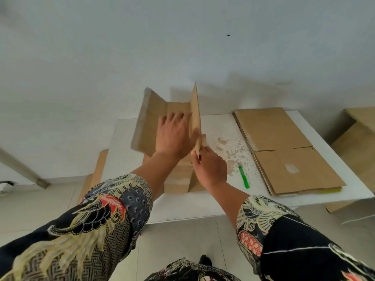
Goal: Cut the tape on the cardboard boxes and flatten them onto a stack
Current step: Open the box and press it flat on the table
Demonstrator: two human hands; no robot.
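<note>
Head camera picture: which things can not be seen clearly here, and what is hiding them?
- Open box: its inside is covered by the left hand; the flaps are blurred by motion.
- Right hand: it pinches the upright flap, but its fingertips are behind the cardboard.
- Green cutter: too small to tell whether the blade is out.
- Flat stack: how many sheets cannot be counted.
- Box at the right edge: cut off by the frame.
</note>
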